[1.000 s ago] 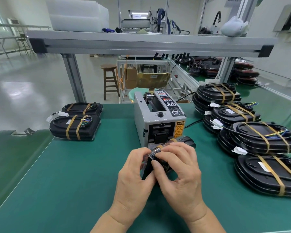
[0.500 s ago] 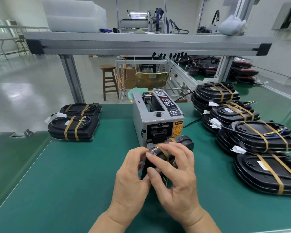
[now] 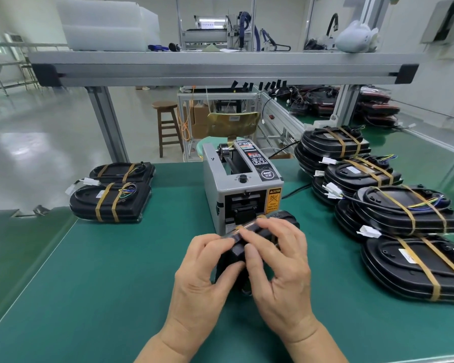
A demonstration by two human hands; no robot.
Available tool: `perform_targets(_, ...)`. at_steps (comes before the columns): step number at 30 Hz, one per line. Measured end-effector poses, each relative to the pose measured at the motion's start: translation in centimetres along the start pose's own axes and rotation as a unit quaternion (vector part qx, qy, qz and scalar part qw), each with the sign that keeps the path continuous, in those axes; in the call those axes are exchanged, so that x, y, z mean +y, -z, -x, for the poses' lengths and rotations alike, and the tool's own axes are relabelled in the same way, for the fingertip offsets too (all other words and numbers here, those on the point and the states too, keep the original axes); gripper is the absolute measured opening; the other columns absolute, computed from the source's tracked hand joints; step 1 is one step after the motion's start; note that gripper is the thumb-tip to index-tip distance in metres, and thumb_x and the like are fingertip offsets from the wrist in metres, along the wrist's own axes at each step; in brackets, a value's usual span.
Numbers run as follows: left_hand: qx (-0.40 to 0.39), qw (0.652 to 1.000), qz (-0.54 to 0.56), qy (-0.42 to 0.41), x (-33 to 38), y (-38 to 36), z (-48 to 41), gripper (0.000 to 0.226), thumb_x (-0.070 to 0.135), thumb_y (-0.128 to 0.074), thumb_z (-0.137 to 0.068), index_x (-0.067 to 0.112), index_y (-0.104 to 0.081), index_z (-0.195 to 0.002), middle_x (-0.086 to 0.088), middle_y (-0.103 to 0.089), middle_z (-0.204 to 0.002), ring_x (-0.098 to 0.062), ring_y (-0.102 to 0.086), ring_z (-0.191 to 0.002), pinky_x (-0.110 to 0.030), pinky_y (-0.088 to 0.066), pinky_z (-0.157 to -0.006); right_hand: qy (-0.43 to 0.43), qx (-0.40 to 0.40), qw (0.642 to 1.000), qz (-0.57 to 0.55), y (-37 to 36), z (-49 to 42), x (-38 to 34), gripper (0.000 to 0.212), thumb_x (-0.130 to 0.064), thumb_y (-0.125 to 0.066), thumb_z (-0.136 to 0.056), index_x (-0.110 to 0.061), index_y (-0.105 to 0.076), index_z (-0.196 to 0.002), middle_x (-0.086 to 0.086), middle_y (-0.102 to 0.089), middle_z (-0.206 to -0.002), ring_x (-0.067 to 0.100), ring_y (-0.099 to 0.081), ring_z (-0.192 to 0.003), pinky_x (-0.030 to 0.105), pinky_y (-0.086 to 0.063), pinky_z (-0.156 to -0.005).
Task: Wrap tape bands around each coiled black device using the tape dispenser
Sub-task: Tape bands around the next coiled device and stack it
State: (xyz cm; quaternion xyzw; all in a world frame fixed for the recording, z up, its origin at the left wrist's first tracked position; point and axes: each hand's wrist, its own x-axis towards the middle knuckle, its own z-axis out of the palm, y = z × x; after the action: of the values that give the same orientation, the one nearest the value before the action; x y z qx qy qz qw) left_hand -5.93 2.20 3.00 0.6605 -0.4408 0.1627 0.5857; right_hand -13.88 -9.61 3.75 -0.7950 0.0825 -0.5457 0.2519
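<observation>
Head view: left hand (image 3: 202, 279) and right hand (image 3: 281, 273) curl their fingers (image 3: 249, 237) round a ribbed black device (image 3: 236, 254) with an amber tape band (image 3: 240, 227), held on edge just before the boxy grey tape dispenser (image 3: 241, 189). Banded devices (image 3: 110, 203) are stacked either side on the matte green worktop (image 3: 116, 271); a glossy factory floor (image 3: 37, 153) lies beyond.

We count two hands, a left hand (image 3: 202, 273) and a right hand (image 3: 281, 265), both holding one black device (image 3: 285, 218). There is one tape dispenser (image 3: 241, 189). At the left lie two taped devices: near left device (image 3: 110, 203), far left device (image 3: 121, 170). Each carries two bands. At the right we count four taped tops: first (image 3: 336, 141), second (image 3: 362, 174), third (image 3: 401, 205), fourth (image 3: 414, 265). More lie beneath them, hidden from counting. One stool (image 3: 168, 124) stands beyond.
</observation>
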Motion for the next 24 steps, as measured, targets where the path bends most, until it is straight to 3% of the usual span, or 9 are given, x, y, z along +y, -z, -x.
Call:
perform_targets(3, 0.013, 1.0, 0.012, 0.008, -0.1, 0.5, -0.4, 0.031, 0.023, -0.072, -0.078, 0.024, -0.063, -0.108, 0.006, -0.061, -0.106, -0.017, -0.063, -0.099, -0.038, -0.057, -0.08, -0.058, 0.038, 0.998, 0.002, 0.7, -1.1, 1.2, 0.031, -0.022, -0.057, -0.093, -0.009, -0.072, -0.117, 0.005, -0.063, -0.121, 0.025, -0.052, -0.121, 0.032, -0.037, -0.109)
perform_targets(6, 0.018, 0.999, 0.025, 0.028, -0.3, 1.6, -0.8, 0.03, 0.025, -0.071, -0.075, 0.026, -0.063, -0.104, 0.01, -0.063, -0.105, -0.02, -0.066, -0.096, -0.03, -0.057, -0.081, -0.194, 0.014, 0.981, -0.009, 1.3, -2.3, 2.9, 0.029, -0.027, -0.053, -0.094, -0.021, -0.071, -0.115, -0.006, -0.062, -0.119, 0.017, -0.049, -0.124, 0.02, -0.031, -0.109)
perform_targets(8, 0.01, 0.997, 0.045, 0.06, -0.5, 2.7, -1.1, 0.029, 0.027, -0.071, -0.073, 0.026, -0.064, -0.102, 0.006, -0.065, -0.102, -0.02, -0.068, -0.092, -0.024, -0.057, -0.081, -0.308, -0.038, 0.947, -0.078, 1.2, -2.5, 3.5, 0.023, -0.03, -0.049, -0.099, -0.031, -0.07, -0.108, -0.017, -0.065, -0.113, 0.009, -0.052, -0.123, 0.019, -0.035, -0.106)
perform_targets(10, -0.006, 0.995, 0.048, 0.083, -0.5, 3.8, -1.5, 0.027, 0.03, -0.068, -0.073, 0.028, -0.063, -0.099, 0.005, -0.066, -0.097, -0.018, -0.068, -0.089, -0.019, -0.056, -0.08, -0.398, -0.065, 0.894, -0.194, 0.6, -2.1, 3.4, 0.023, -0.027, -0.05, -0.103, -0.03, -0.073, -0.104, -0.017, -0.072, -0.108, 0.003, -0.06, -0.115, 0.025, -0.043, -0.103)
perform_targets(13, -0.022, 0.994, 0.013, 0.102, -0.3, 5.3, -2.4, 0.024, 0.036, -0.06, -0.076, 0.027, -0.058, -0.098, 0.004, -0.064, -0.093, -0.019, -0.065, -0.088, -0.022, -0.053, -0.081, -0.442, -0.053, 0.857, -0.26, -1.0, -1.2, 2.1, 0.021, -0.027, -0.052, -0.102, -0.031, -0.073, -0.105, -0.013, -0.074, -0.108, 0.006, -0.065, -0.107, 0.027, -0.049, -0.093)
perform_targets(16, -0.038, 0.98, -0.142, 0.133, 0.1, 6.4, -4.5, 0.041, 0.061, -0.057, -0.072, 0.027, -0.053, -0.093, 0.011, -0.058, -0.092, -0.014, -0.056, -0.089, -0.03, -0.048, -0.077, -0.429, -0.042, 0.862, -0.268, -2.8, -0.4, 0.6, 0.017, -0.04, -0.055, -0.094, -0.039, -0.07, -0.101, -0.011, -0.073, -0.104, 0.008, -0.067, -0.103, 0.029, -0.051, -0.087)
perform_targets(18, -0.109, 0.947, -0.281, 0.108, 0.5, 6.5, -6.2, 0.055, 0.073, -0.057, -0.067, 0.029, -0.053, -0.1, 0.016, -0.058, -0.095, -0.011, -0.052, -0.09, -0.032, -0.044, -0.076, -0.428, -0.041, 0.864, -0.262, -3.5, -0.4, 0.0, 0.017, -0.043, -0.054, -0.09, -0.039, -0.069, -0.098, -0.008, -0.073, -0.101, 0.012, -0.068, -0.1, 0.032, -0.054, -0.084)
perform_targets(21, -0.243, 0.891, -0.377, 0.069, 0.9, 5.5, -7.3, 0.054, 0.07, -0.057, -0.078, 0.036, -0.05, -0.119, 0.014, -0.062, -0.105, -0.014, -0.057, -0.101, -0.035, -0.044, -0.087, -0.485, 0.001, 0.814, -0.32, -3.5, -1.3, 0.3, 0.012, -0.021, -0.061, -0.095, -0.025, -0.073, -0.092, 0.0, -0.075, -0.093, 0.016, -0.071, -0.09, 0.029, -0.055, -0.075)
perform_targets(24, -0.24, 0.876, -0.413, 0.066, 0.9, 4.8, -7.2, 0.051, 0.071, -0.051, -0.08, 0.04, -0.05, -0.121, 0.016, -0.06, -0.104, -0.009, -0.057, -0.103, -0.03, -0.039, -0.085, -0.528, 0.063, 0.787, -0.314, -3.1, -3.2, 1.7, 0.01, -0.01, -0.064, -0.093, -0.013, -0.073, -0.088, -0.002, -0.068, -0.076, 0.011, -0.062, -0.07, 0.024, -0.05, -0.064)
